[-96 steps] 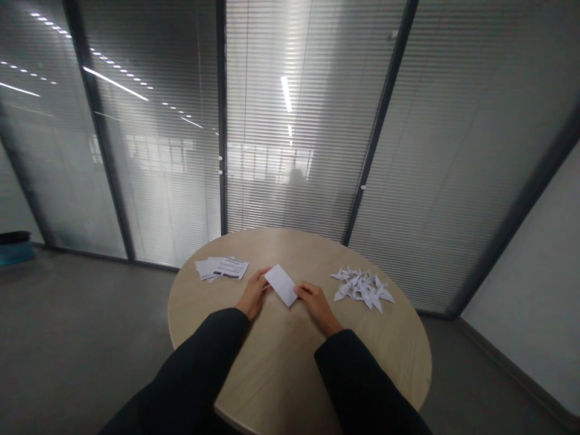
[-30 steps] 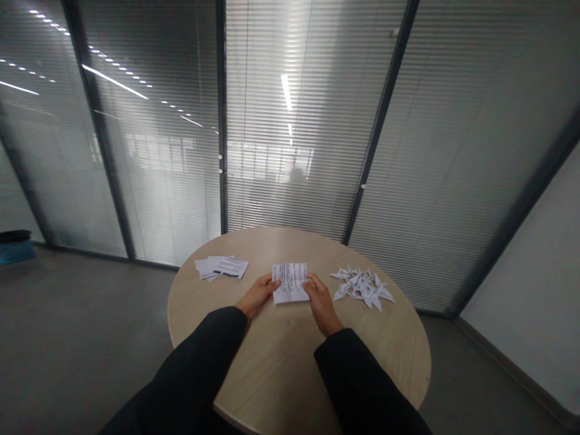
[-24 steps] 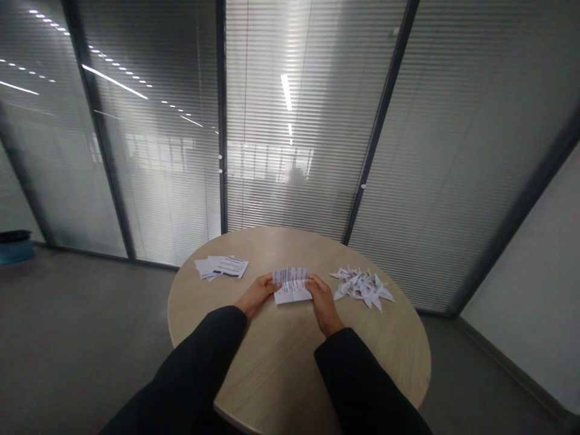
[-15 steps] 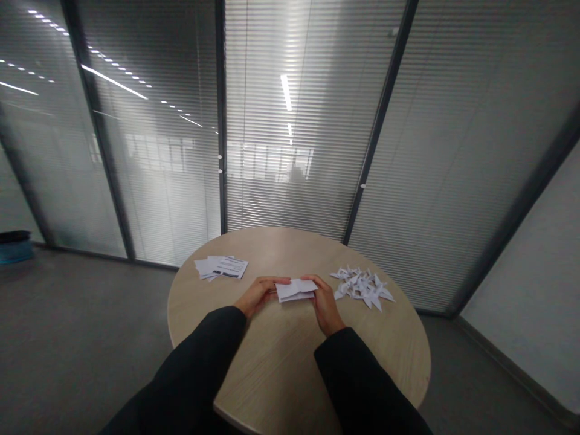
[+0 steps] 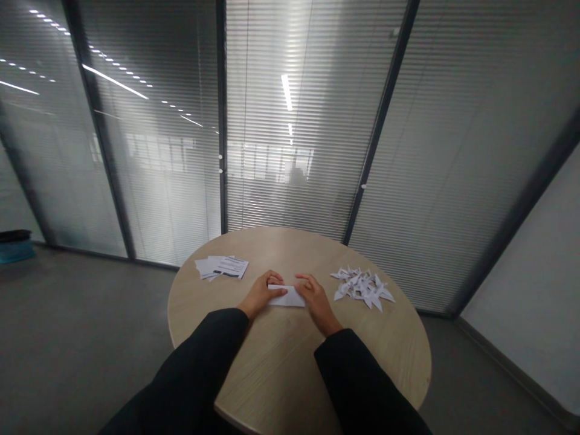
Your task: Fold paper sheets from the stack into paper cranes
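Between my hands is a folded sheet of white paper (image 5: pixel 288 297), narrow and flat, at the middle of the round wooden table (image 5: pixel 281 362). My left hand (image 5: pixel 261 293) grips its left end, thumb on top and fingers curled behind the far edge. At the right end, my right hand (image 5: pixel 316 300) pinches the paper, its thumb near the top edge and the index finger bent above it. The undersides of the fingers are hidden.
To the left on the tabletop lies a loose stack of printed paper sheets (image 5: pixel 229 266). A pile of folded white paper pieces with pointed ends (image 5: pixel 362 286) sits to the right. Behind the table stands a glass partition with blinds (image 5: pixel 290 199).
The paper has gone from a raised, partly opened fold to a narrower flat strip, slightly lower. My left thumb now lies on its front face, and my right hand has shifted a little left.
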Available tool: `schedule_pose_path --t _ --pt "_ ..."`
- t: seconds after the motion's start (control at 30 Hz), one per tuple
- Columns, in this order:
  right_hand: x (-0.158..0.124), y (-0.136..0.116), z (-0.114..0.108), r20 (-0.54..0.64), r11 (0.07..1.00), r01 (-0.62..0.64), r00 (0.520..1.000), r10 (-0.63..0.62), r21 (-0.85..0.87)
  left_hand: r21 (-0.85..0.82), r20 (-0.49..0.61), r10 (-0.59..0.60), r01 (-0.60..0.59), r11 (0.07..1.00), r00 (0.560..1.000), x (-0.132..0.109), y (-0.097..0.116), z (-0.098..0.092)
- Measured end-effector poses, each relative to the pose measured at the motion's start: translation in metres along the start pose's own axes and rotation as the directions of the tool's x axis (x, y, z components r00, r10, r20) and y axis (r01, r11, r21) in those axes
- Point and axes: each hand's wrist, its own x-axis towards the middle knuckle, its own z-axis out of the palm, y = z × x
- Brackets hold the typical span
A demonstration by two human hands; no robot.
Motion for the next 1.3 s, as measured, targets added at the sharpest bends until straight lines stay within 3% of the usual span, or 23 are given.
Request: schedule_pose_path --t 0.17,0.4,0.53,0.87,1.3 --pt "0.000 0.000 0.002 0.054 0.969 0.079 0.996 -0.068 -0.233 0.097 0.002 0.040 -0.040 0.994 0.999 0.001 -0.002 -0.001" --pt "0.001 0.002 0.002 0.052 0.967 0.099 0.995 -0.089 -0.237 0.207 -0.002 0.122 -0.119 0.971 0.992 0.002 -0.003 -0.002" --pt "0.003 0.006 0.001 0.031 0.971 0.081 0.997 -0.076 -0.225 0.230 -0.075 0.123 -0.103 0.968 0.990 0.003 -0.002 -0.003" --pt "0.006 0.010 -0.005 -0.102 0.992 0.038 0.994 -0.050 -0.117 -0.090 -0.225 0.024 -0.046 0.995 0.974 0.005 0.005 -0.006" --pt "0.007 0.012 -0.012 -0.184 0.996 0.043 0.981 -0.056 -0.074 -0.195 -0.405 -0.015 -0.070 0.978 0.914 0.006 0.007 -0.014"
